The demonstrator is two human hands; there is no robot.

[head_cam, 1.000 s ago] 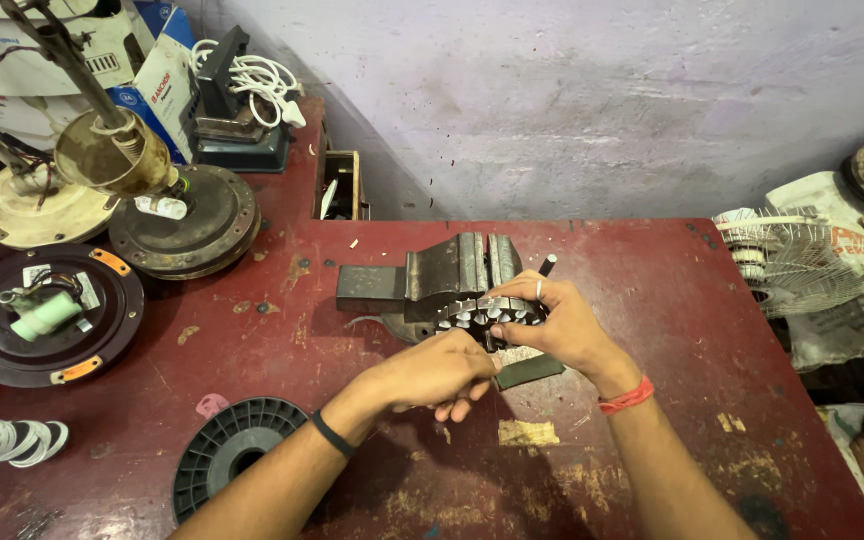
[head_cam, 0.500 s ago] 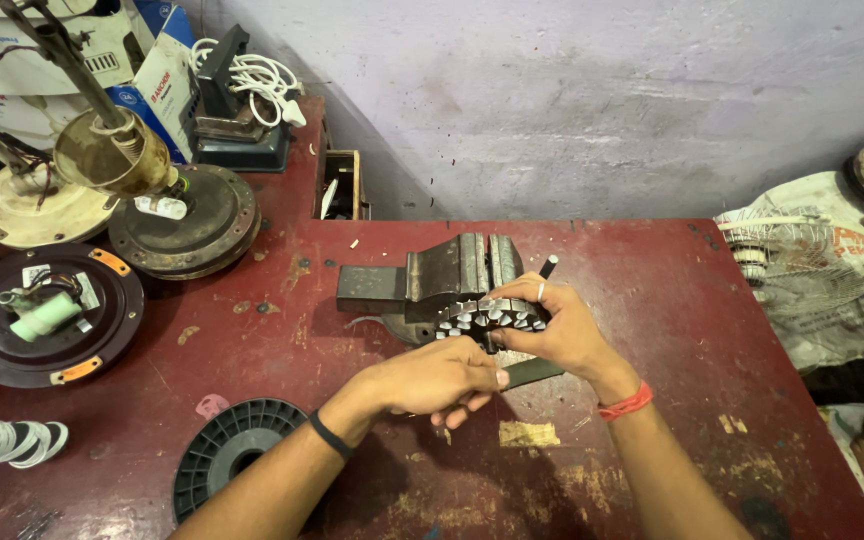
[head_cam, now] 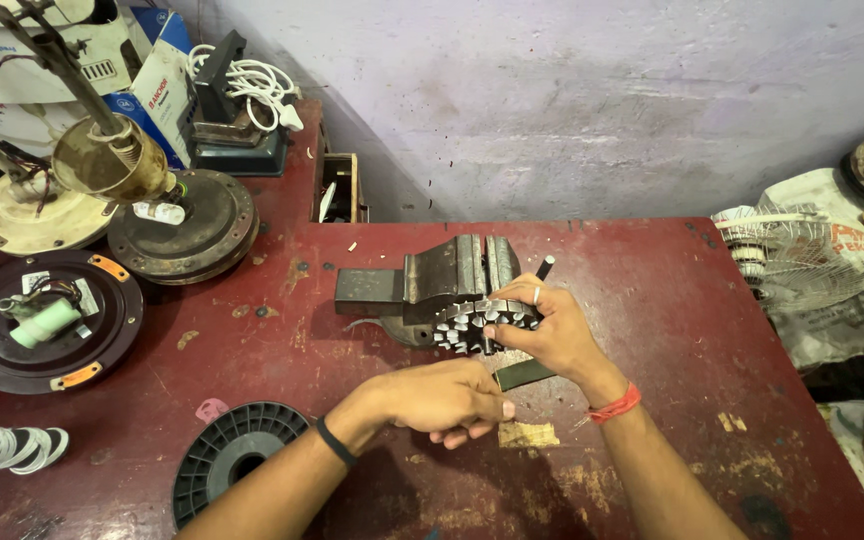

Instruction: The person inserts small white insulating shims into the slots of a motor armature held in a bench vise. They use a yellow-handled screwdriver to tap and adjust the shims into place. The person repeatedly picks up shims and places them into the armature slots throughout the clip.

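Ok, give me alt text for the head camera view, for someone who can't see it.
A person's right hand grips a toothed metal motor core beside a bench vise on a worn red table, while the left hand hovers just below it. Ceiling fan motor parts and a black spool lie to the left.

The left hand [head_cam: 447, 398] is drifting slightly lower and away from the toothed metal core [head_cam: 480, 322], its curled fingers [head_cam: 467, 432] now sitting just below and apart from it rather than close under it, while the right hand [head_cam: 550, 330] is keeping its grip but settling its fingers [head_cam: 512, 326] a little further over the core's top edge
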